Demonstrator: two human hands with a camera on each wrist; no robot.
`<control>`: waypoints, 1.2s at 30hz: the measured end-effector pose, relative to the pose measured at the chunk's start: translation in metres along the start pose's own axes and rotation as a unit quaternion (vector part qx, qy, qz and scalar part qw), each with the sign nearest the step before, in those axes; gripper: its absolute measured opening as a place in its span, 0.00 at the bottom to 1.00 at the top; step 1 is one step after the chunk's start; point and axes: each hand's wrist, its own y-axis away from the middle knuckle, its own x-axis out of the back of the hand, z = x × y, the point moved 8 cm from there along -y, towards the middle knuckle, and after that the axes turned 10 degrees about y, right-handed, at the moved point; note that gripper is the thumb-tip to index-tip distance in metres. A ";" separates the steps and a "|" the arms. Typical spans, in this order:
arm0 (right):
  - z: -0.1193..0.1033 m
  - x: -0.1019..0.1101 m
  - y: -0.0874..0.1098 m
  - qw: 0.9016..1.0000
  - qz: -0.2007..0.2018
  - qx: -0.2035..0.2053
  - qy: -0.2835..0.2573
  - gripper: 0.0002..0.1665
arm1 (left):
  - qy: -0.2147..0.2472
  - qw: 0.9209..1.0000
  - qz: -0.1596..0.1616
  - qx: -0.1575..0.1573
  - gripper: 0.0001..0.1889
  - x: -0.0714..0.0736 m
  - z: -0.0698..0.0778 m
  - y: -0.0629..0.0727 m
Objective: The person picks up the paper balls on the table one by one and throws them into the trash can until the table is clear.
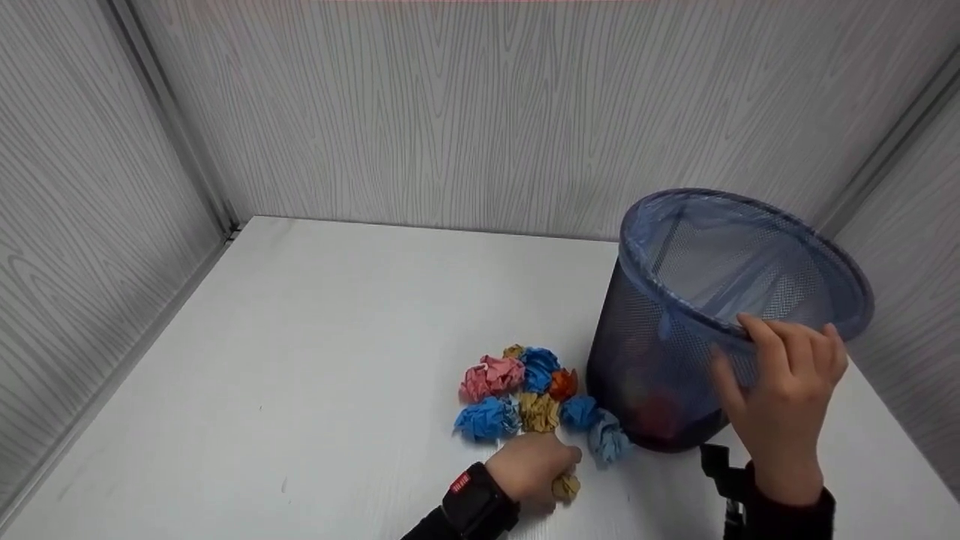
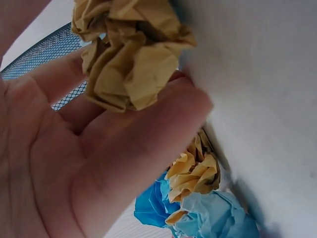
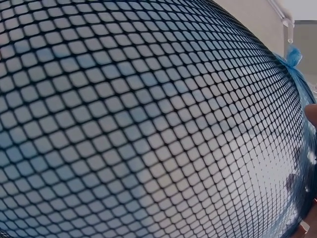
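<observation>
Low at the table, my left hand (image 1: 531,465) has its fingers curled about a tan crumpled paper ball (image 1: 566,487). The left wrist view shows that ball (image 2: 136,64) large against the fingers. My right hand (image 1: 791,394) grips the near rim of a mesh wastebasket (image 1: 626,330), thumb on the outside and fingers over the edge. A blue plastic bag (image 1: 694,251) lines the basket and folds over its rim. The basket leans toward the right hand. Dark mesh (image 3: 148,109) fills most of the right wrist view.
Left of the basket lies a cluster of crumpled paper balls: a pink ball (image 1: 491,377), a blue ball (image 1: 487,418), an orange ball (image 1: 563,384), a pale blue ball (image 1: 609,439) and several others. Something reddish (image 1: 658,415) shows through the basket's mesh. Wood-grain panels (image 1: 420,112) enclose the white table (image 1: 300,322).
</observation>
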 end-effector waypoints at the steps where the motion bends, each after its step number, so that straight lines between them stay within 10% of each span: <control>1: 0.000 0.000 0.000 1.000 0.000 0.000 0.000 0.24 | 0.000 1.000 0.001 -0.001 0.16 0.000 0.000 0.000; 15: -0.001 -0.001 0.002 1.000 -0.006 0.009 -0.004 0.23 | -0.061 0.995 0.041 -0.062 0.09 0.008 0.012 0.006; 22: 0.000 -0.003 0.002 1.000 -0.014 0.010 -0.005 0.22 | -0.032 0.983 0.136 -0.118 0.14 0.059 0.036 0.021; 29: 0.001 -0.003 -0.001 1.000 -0.020 0.008 -0.004 0.22 | -0.037 0.908 0.357 -0.217 0.25 0.131 0.071 0.038; 36: 0.002 -0.003 0.000 1.000 -0.024 0.006 -0.005 0.20 | 0.004 0.816 0.487 -0.312 0.24 0.179 0.101 0.037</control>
